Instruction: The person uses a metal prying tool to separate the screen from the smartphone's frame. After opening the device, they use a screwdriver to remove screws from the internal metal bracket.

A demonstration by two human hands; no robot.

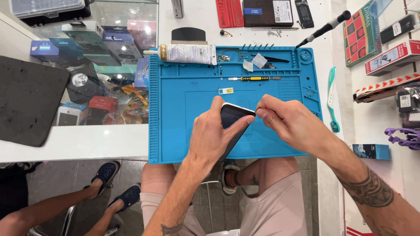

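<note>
My left hand (211,140) grips a dark smartphone (232,120), tilted on edge above a blue silicone work mat (175,109). My right hand (288,124) pinches at the phone's upper right corner with thumb and fingertips pressed together; whether anything small sits between them I cannot tell. A small white card (225,91) lies on the mat just beyond the phone. Farther back on the mat lie a yellow-handled tool (253,78), black tweezers (271,59) and a white glue tube (186,53).
A glass counter with boxed goods (100,65) is at left, with a dark pad (28,100) on it. A black-handled tool (323,29) and a teal pry tool (332,98) lie right of the mat. Boxes (385,57) line the right. Another person's legs (65,201) are lower left.
</note>
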